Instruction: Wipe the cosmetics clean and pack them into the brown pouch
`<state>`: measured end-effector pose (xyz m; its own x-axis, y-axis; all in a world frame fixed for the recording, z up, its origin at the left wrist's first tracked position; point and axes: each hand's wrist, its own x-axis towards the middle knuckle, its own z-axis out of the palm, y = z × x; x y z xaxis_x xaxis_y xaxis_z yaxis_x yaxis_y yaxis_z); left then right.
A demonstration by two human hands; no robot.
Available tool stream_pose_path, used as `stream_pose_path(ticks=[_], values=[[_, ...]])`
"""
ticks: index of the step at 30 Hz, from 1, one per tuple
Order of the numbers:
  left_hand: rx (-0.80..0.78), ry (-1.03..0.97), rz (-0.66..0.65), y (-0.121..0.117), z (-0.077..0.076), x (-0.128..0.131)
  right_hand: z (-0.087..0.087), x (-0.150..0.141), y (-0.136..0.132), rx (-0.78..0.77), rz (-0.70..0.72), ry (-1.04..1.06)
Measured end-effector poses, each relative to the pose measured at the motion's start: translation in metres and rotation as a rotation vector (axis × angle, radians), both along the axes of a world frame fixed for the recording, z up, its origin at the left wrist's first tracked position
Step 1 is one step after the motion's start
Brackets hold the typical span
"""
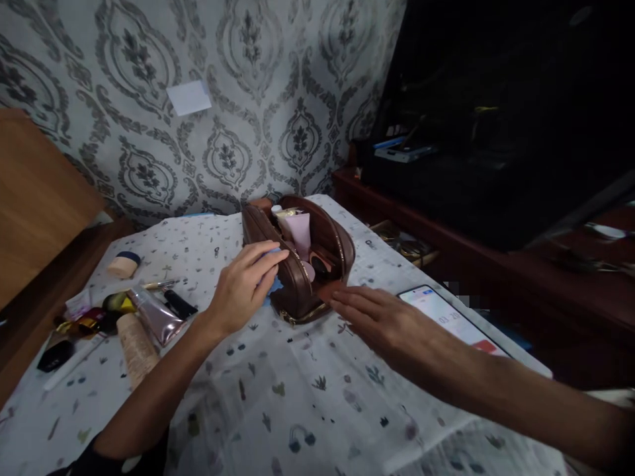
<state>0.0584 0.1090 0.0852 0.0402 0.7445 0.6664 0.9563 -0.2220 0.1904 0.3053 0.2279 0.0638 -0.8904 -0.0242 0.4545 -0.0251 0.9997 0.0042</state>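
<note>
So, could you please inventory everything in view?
Bag: 1, brown, centre, open
Pale tube: 1, pink, inside bag
Smaller cosmetics: several, mixed, bag and left
Jar: 1, beige with dark blue lid, left
Metallic tube: 1, silvery pink, left
Beige tube: 1, beige, left
White stick: 1, white, left
Blue item: 1, blue, beside bag, partly hidden
Phone: 1, pale screen, right
Cloth: 1, printed white, under bag
Wallpaper: 1, patterned grey, back
Card: 1, white, on wallpaper
Wooden panel: 1, brown, far left
Large panel: 1, black, upper right
Furniture: 1, dark red, right
Sleeve: 1, black, lower left
Left hand: 1, bare, on bag's left side
Right hand: 1, bare, at bag's near right corner
</note>
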Motion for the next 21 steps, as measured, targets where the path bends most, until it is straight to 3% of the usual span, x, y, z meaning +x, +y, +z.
stream_pose_path(ticks=[5, 10, 14, 21], values=[[-0.027, -0.004, -0.011, -0.002, -0.001, 0.000, -0.030, -0.010, -0.024, -0.137, -0.220, 0.192], [-0.022, 0.003, -0.007, -0.001, -0.002, 0.002, -0.037, -0.031, -0.023, -0.286, -0.340, 0.334], [-0.064, -0.003, 0.039, 0.000, -0.006, 0.004, -0.035, -0.037, -0.008, -0.297, -0.328, 0.303], [-0.127, -0.015, 0.103, 0.000, -0.015, 0.004, -0.047, -0.033, 0.003, -0.516, -0.240, 0.294]])
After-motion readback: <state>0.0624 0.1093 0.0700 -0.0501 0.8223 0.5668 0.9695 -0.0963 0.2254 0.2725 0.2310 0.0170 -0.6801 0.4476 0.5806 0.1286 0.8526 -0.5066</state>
